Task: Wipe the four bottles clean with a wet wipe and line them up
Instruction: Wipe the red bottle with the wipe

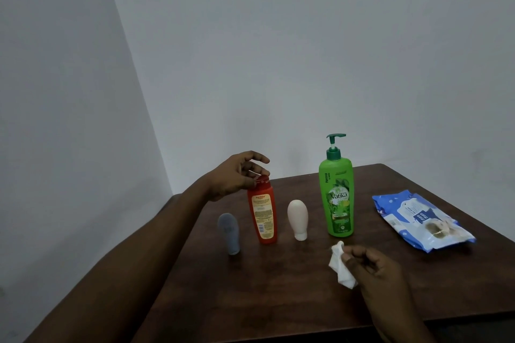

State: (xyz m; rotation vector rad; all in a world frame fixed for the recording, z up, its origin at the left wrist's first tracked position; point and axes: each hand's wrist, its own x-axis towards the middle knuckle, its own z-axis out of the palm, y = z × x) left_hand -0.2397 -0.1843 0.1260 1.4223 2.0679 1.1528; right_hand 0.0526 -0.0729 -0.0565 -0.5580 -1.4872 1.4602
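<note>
Red plastic bottle [262, 217] stands upright — left grip [237, 175] curled at its top, hold unclear; right grip [376, 267] pinches crumpled white wipe [341, 267].

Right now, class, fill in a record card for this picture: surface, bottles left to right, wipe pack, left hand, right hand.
surface: dark wooden table
bottles, left to right: grey tube, red bottle, cream tube, green pump bottle; all upright, apart, in a rough row; both tubes cap down
wipe pack: blue wipe pack, lying flat, right of the green pump bottle
left hand: left hand at the red bottle's cap; grip unclear
right hand: right hand pinches a crumpled wet wipe
</note>
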